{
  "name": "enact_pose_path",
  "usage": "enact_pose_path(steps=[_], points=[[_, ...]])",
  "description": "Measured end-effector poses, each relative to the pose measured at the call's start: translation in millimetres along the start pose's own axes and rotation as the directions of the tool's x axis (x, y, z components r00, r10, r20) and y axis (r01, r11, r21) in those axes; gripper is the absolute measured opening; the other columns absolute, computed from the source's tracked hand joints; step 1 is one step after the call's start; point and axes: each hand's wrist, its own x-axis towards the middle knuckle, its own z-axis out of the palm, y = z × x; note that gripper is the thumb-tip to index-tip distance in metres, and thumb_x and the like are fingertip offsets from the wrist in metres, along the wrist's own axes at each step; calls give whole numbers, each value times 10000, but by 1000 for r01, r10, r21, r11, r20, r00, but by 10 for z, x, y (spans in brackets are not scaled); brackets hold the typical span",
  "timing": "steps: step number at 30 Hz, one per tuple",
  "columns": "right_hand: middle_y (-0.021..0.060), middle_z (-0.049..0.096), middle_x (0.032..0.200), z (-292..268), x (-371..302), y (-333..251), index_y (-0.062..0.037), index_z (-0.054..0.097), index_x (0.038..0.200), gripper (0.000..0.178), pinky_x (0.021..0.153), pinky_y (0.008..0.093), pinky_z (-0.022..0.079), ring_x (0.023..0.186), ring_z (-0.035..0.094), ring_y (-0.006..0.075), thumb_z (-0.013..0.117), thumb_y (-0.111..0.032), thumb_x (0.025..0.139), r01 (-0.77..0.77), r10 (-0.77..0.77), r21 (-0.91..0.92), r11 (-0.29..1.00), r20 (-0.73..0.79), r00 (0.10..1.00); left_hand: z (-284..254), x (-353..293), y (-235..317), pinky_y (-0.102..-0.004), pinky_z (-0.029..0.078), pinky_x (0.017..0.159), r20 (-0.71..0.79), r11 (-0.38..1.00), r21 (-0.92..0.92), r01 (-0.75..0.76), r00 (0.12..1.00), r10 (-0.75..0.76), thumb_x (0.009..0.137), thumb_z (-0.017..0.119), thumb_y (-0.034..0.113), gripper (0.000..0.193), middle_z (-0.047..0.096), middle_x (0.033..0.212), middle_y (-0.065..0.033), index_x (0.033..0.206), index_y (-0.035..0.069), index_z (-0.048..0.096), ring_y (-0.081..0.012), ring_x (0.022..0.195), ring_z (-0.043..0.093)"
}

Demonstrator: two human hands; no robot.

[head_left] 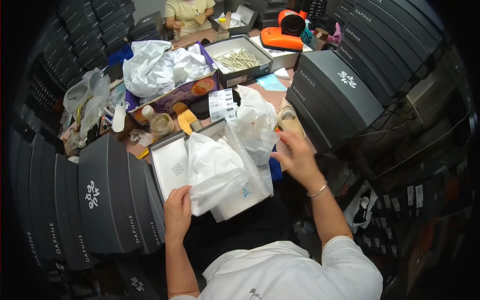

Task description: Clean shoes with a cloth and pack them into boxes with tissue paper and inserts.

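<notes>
In front of me a shoebox (167, 172) lies open, with a pale inside and a dark outer edge. A white paper wrapping (212, 165) rests over it, covering most of what is inside. My left hand (177, 210) pinches the wrapping's near left edge between thumb and fingers. To the right of the box, my right hand (299, 159) is raised with thumb and fingers apart. Close to its fingertips hangs a crumpled, translucent sheet (255, 137). Just beyond that hand sits a beige shoe (290, 120), partly hidden by the sheet.
Dark shoeboxes are stacked at the left (107, 195) and right (332, 85). Farther back are a purple carton (172, 102) full of crumpled white paper, a box of thin sticks (240, 60) and an orange device (281, 40). A person (190, 15) sits across the table.
</notes>
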Motion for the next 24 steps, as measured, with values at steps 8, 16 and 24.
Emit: enact_pose_path(steps=[8,16,24], points=[[330,427,1375,27,-18,1555,-10,589,1238,683,1033,408,406,1261,470,424,812,-331,678,-182,195,-110,977,120,974,209,235,263,-396,452,748,-63,967,149,-207,974,218,749,719,116,181,560,828,-126,778,-13,595,-323,855,556],[207,563,1243,-970,-403,238,165,625,1042,591,924,318,458,1076,597,234,708,-351,766,-262,250,710,654,124,960,228,416,217,-278,480,660,-75,975,-222,6,997,-23,851,665,155,221,681,785,-106,980,-24,656,-150,685,608],[204,654,1044,-691,-983,-573,102,686,899,555,825,337,490,877,646,262,763,-387,647,-486,71,785,383,500,863,328,258,601,-235,469,645,-277,887,-437,-150,961,26,851,651,57,148,671,809,-59,971,-27,674,-96,688,569]])
